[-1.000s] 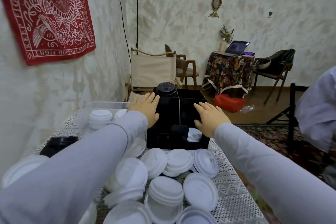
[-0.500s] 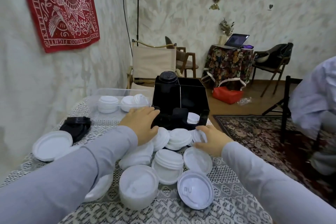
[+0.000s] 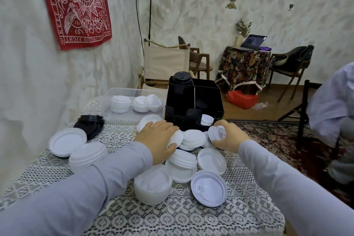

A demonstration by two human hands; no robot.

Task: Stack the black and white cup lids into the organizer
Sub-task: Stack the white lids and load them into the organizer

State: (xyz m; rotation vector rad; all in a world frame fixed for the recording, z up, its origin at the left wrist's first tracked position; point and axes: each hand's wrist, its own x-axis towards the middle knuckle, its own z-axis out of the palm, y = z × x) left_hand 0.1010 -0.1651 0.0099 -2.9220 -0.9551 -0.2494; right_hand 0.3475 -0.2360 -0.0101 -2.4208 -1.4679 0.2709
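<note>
A black organizer [image 3: 208,101] stands at the far side of the table, with a stack of black lids [image 3: 182,78] in its back left compartment and white lids [image 3: 206,119] in the front right one. Several white lids [image 3: 193,137] lie loose in front of it. My left hand [image 3: 156,138] rests on a white lid [image 3: 176,137] with its fingers curled over the rim. A tilted white lid [image 3: 217,133] is gripped in my right hand [image 3: 229,136]. Black lids [image 3: 89,123] lie at the left.
A clear plastic bin [image 3: 122,92] with white lids sits behind left of the organizer. The table has a lace cloth [image 3: 172,216]. More white lids [image 3: 67,142] lie at the left. A person's sleeve [image 3: 333,101] shows at the right edge.
Both hands drew back from the organizer to the loose lids in front of it. My right hand has taken hold of a white lid; my left hand settled onto another.
</note>
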